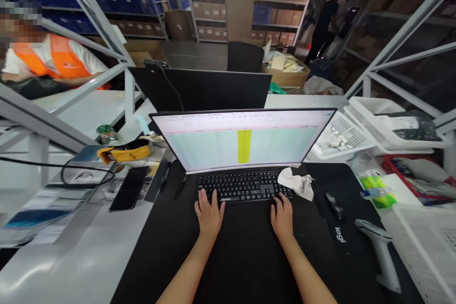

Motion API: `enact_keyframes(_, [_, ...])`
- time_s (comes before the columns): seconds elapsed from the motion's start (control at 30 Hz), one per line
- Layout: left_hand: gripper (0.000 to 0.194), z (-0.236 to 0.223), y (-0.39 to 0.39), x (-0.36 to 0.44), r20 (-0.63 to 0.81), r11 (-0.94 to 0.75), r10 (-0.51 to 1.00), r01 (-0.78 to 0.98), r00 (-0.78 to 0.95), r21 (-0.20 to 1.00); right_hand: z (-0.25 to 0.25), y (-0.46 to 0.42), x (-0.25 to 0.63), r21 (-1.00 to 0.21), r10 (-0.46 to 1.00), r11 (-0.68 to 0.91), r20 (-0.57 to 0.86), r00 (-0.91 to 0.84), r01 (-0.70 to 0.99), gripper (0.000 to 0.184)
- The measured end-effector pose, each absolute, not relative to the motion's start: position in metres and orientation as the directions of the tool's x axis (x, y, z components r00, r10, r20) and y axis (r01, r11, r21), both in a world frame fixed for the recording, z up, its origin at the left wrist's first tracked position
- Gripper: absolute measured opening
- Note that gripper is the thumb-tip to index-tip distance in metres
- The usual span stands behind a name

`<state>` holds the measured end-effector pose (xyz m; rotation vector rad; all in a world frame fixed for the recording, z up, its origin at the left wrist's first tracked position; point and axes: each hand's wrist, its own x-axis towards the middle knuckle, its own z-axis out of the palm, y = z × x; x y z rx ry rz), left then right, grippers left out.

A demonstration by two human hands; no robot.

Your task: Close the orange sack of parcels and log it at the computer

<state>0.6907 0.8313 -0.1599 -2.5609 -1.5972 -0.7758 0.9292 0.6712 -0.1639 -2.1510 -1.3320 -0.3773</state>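
Observation:
My left hand (209,213) rests at the left end of a black keyboard (245,187), fingers apart, with its fingertips on the lower left keys. At the keyboard's right end, my right hand (282,216) has its fingertips over the number pad, fingers slightly spread. Neither hand holds anything. Behind the keyboard stands a monitor (213,145) lit with a spreadsheet that has one yellow column. A crumpled white cloth (297,183) lies over the keyboard's right corner. Farther right, a black mouse (334,205) sits on the dark mat, apart from my right hand.
A grey barcode scanner (383,256) lies at the right. White baskets (395,123) stand beyond it. On the left are a phone (130,189), a yellow tool-like item (128,152) and papers. A person in an orange vest (67,54) sits at the far left; shelves line the back.

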Motion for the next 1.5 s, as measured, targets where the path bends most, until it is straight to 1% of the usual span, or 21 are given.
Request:
enact_keyframes(0.07, [0.049, -0.168, 0.827, 0.682, 0.47, -0.52, 0.801, 0.821, 0.371, 0.237, -0.162, 0.669, 0.929, -0.352, 0.721, -0.315, 0.515, 0.463, 0.881, 0.029])
enact_keyframes(0.17, [0.052, -0.168, 0.822, 0.662, 0.476, -0.526, 0.802, 0.804, 0.36, 0.278, -0.157, 0.656, 0.943, -0.355, 0.686, -0.311, 0.558, 0.467, 0.881, 0.028])
enact_keyframes(0.23, [0.056, -0.161, 0.82, 0.645, 0.453, -0.467, 0.838, 0.831, 0.306, 0.302, -0.151, 0.641, 0.967, -0.334, 0.612, -0.39, 0.603, 0.512, 0.858, 0.028])
enact_keyframes(0.3, [0.06, -0.154, 0.819, 0.627, 0.431, -0.374, 0.874, 0.877, 0.224, 0.302, -0.145, 0.62, 1.003, -0.321, 0.508, -0.52, 0.628, 0.589, 0.792, 0.032])
enact_keyframes(0.37, [0.063, -0.15, 0.818, 0.609, 0.418, -0.287, 0.896, 0.914, 0.151, 0.286, -0.141, 0.598, 1.043, -0.313, 0.444, -0.631, 0.605, 0.661, 0.71, 0.041])
enact_keyframes(0.43, [0.066, -0.152, 0.817, 0.596, 0.398, -0.229, 0.911, 0.935, 0.108, 0.271, -0.142, 0.576, 1.081, -0.289, 0.417, -0.692, 0.588, 0.693, 0.662, 0.048])
enact_keyframes(0.47, [0.068, -0.153, 0.816, 0.592, 0.384, -0.212, 0.918, 0.94, 0.099, 0.265, -0.144, 0.567, 1.097, -0.266, 0.427, -0.711, 0.573, 0.7, 0.651, 0.051])
enact_keyframes(0.53, [0.07, -0.156, 0.816, 0.588, 0.361, -0.19, 0.928, 0.948, 0.089, 0.255, -0.151, 0.553, 1.12, -0.187, 0.501, -0.725, 0.518, 0.694, 0.663, 0.056])
enact_keyframes(0.6, [0.073, -0.158, 0.817, 0.588, 0.357, -0.169, 0.931, 0.955, 0.074, 0.243, -0.159, 0.546, 1.132, -0.122, 0.566, -0.717, 0.472, 0.676, 0.686, 0.057])
enact_keyframes(0.63, [0.074, -0.157, 0.818, 0.589, 0.356, -0.165, 0.931, 0.959, 0.074, 0.232, -0.162, 0.544, 1.135, -0.109, 0.58, -0.711, 0.468, 0.666, 0.695, 0.057])
enact_keyframes(0.77, [0.075, -0.154, 0.819, 0.592, 0.338, -0.156, 0.937, 0.97, 0.085, 0.188, -0.17, 0.546, 1.137, -0.139, 0.563, -0.685, 0.522, 0.641, 0.715, 0.056])
enact_keyframes(0.9, [0.073, -0.155, 0.818, 0.591, 0.345, -0.14, 0.936, 0.973, 0.069, 0.184, -0.171, 0.547, 1.137, -0.161, 0.553, -0.671, 0.541, 0.634, 0.723, 0.052])
enact_keyframes(1.0, [0.071, -0.158, 0.818, 0.59, 0.347, -0.138, 0.936, 0.971, 0.062, 0.198, -0.169, 0.546, 1.137, -0.152, 0.544, -0.688, 0.539, 0.643, 0.709, 0.051])
enact_keyframes(1.1, [0.069, -0.158, 0.819, 0.591, 0.339, -0.141, 0.938, 0.973, 0.072, 0.184, -0.168, 0.545, 1.136, -0.136, 0.543, -0.705, 0.528, 0.653, 0.696, 0.053])
enact_keyframes(1.33, [0.069, -0.157, 0.817, 0.59, 0.337, -0.152, 0.936, 0.98, 0.102, 0.128, -0.169, 0.544, 1.137, -0.19, 0.55, -0.68, 0.507, 0.664, 0.708, 0.056])
enact_keyframes(1.5, [0.069, -0.161, 0.817, 0.589, 0.352, -0.15, 0.931, 0.979, 0.093, 0.139, -0.166, 0.545, 1.135, -0.175, 0.557, -0.681, 0.507, 0.658, 0.711, 0.052])
